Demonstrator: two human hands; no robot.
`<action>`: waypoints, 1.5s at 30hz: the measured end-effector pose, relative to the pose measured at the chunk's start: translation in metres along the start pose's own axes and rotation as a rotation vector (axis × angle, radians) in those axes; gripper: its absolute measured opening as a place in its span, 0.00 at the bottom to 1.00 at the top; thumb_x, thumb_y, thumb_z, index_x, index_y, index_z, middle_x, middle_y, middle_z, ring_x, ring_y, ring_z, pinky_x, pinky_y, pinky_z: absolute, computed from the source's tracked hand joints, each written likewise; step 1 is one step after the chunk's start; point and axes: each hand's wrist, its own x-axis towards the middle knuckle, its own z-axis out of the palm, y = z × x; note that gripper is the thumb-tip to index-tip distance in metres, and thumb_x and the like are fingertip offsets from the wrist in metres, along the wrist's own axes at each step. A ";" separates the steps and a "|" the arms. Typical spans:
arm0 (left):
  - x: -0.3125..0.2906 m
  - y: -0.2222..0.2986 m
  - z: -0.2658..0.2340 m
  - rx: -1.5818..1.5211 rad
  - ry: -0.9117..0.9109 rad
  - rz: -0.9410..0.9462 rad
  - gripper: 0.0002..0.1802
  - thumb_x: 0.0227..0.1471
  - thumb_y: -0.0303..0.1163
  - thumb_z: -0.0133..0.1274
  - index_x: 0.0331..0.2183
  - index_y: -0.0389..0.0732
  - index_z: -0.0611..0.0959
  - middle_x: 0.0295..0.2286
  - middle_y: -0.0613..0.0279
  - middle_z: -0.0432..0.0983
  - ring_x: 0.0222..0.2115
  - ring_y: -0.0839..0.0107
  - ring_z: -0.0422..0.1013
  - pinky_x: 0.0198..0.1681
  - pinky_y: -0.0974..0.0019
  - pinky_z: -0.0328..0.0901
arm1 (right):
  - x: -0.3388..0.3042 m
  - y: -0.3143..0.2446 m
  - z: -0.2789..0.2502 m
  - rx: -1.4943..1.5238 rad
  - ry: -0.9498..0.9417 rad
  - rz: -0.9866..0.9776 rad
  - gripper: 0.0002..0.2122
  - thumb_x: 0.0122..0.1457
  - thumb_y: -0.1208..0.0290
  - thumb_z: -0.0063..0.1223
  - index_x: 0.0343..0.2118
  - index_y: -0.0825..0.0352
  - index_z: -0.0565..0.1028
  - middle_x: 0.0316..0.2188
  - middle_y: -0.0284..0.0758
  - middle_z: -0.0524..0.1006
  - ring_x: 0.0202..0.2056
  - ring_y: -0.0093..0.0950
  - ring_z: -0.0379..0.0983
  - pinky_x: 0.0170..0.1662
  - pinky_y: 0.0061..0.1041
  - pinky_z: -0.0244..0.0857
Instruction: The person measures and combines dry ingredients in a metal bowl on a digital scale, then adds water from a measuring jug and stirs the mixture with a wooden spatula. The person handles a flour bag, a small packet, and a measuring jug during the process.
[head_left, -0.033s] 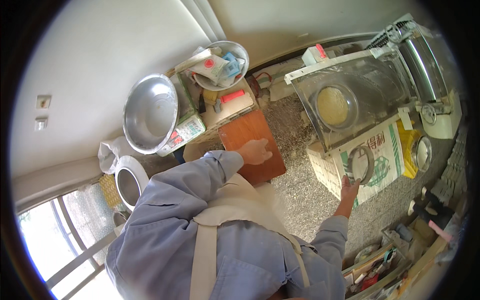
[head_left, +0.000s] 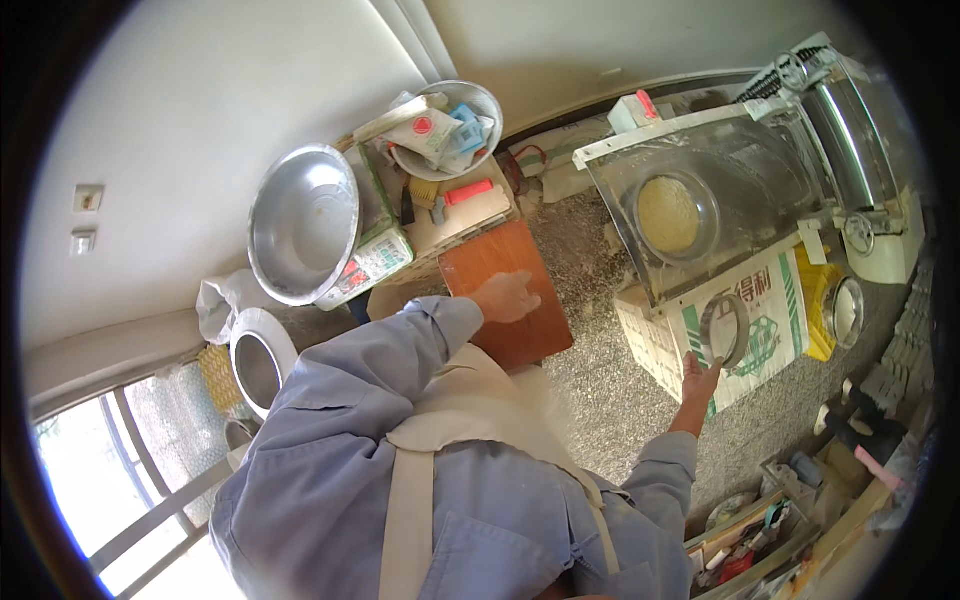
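Note:
My right hand (head_left: 699, 378) grips the lower rim of a round hoop, likely a sieve (head_left: 723, 331), tilted on edge. Printing on the white sack behind shows through its middle. Over the reddish-brown board (head_left: 500, 262) hovers my left hand (head_left: 508, 297), its fingers loosely bent and a little apart, with nothing visible in them. Whether it touches the board I cannot tell. Beyond the sieve, a bowl of pale yellow meal or dough (head_left: 668, 214) sits under or behind a see-through cover (head_left: 745, 165) on the machine.
A large metal basin (head_left: 303, 225) leans at the left, beside a bowl of packets (head_left: 455, 130). A red-handled scraper (head_left: 467, 192) and a brush (head_left: 423, 192) lie on the stand. A white printed sack (head_left: 758, 300) hangs below the machine. A crate of tools (head_left: 745, 545) is at lower right.

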 end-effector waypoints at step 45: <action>0.136 -0.199 -0.293 -0.026 0.746 -0.381 0.16 0.39 0.41 0.52 0.31 0.44 0.80 0.29 0.51 0.74 0.33 0.59 0.71 0.39 0.63 0.64 | -0.230 0.128 0.147 -0.208 -0.132 0.578 0.12 0.55 0.69 0.42 0.37 0.74 0.64 0.30 0.42 0.70 0.22 0.27 0.71 0.21 0.20 0.70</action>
